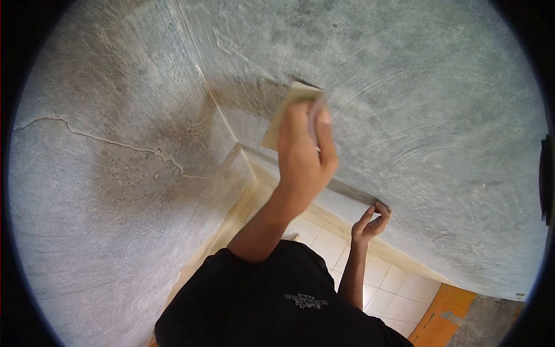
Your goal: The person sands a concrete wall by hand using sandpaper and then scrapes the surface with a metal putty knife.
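Observation:
My left hand is closed around a flat beige rectangular piece, held against the grey plastered wall. Motion blurs the hand and the piece, so its exact kind cannot be told. A dark edge or shadow shows along its upper side. Lower and to the right, my right hand has its fingers bent and apart, the fingertips at the same wall. Nothing shows in that hand.
A second rough wall meets this one at a corner on the left; a raised wavy crack crosses it. Below lie white floor tiles with a beige skirting. An orange painted strip is at lower right.

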The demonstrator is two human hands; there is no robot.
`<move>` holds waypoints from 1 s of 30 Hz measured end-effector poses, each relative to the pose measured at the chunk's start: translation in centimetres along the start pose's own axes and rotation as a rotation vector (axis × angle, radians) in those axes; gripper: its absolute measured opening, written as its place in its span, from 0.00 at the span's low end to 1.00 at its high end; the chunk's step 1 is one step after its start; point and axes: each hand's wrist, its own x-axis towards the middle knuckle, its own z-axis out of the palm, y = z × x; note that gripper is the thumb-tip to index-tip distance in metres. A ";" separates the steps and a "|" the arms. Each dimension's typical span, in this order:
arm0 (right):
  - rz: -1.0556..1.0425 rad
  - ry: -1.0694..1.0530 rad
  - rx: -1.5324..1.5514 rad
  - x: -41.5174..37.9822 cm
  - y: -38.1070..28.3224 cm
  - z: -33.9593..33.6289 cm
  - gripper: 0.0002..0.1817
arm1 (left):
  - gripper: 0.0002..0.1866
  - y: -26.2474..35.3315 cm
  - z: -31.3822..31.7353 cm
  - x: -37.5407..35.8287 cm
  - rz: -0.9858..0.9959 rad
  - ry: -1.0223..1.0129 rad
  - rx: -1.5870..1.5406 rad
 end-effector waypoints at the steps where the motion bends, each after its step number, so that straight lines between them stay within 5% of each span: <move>1: -0.006 0.000 0.001 0.0 0.1 0.0 0.08 | 0.15 -0.8 0.0 0.7 -0.049 0.051 -0.022; 5: -0.015 -0.006 -0.058 0.0 0.0 -0.2 0.09 | 0.10 -0.8 0.1 1.1 -0.099 0.058 -0.046; 8: -0.015 -0.006 -0.058 0.0 0.1 0.2 0.09 | 0.09 -0.9 1.0 0.2 0.219 0.077 0.040; 11: -0.010 0.008 -0.054 -0.2 0.3 0.0 0.09 | 0.07 -1.6 0.2 0.8 -0.116 0.136 -0.032; 14: -0.016 0.013 -0.056 -0.2 0.3 0.1 0.10 | 0.10 -1.8 0.7 -0.1 0.183 0.048 0.082; 17: -0.024 -0.004 -0.055 -0.3 0.5 0.2 0.10 | 0.05 -2.6 0.8 -0.1 0.114 0.113 0.033; 18: -0.021 -0.008 -0.054 -0.2 0.3 0.1 0.10 | 0.05 -2.0 0.7 0.3 -0.113 0.167 -0.127; 21: -0.034 -0.014 -0.058 -0.2 0.4 -0.1 0.09 | 0.05 -2.1 1.2 -0.1 0.122 0.146 0.024; 27: -0.017 -0.037 -0.046 -0.1 0.0 0.0 0.10 | 0.05 -2.8 1.3 0.0 0.003 0.207 -0.047; 30: -0.014 -0.043 -0.055 -0.1 0.1 0.1 0.10 | 0.09 -2.2 0.8 -0.2 0.303 0.037 0.118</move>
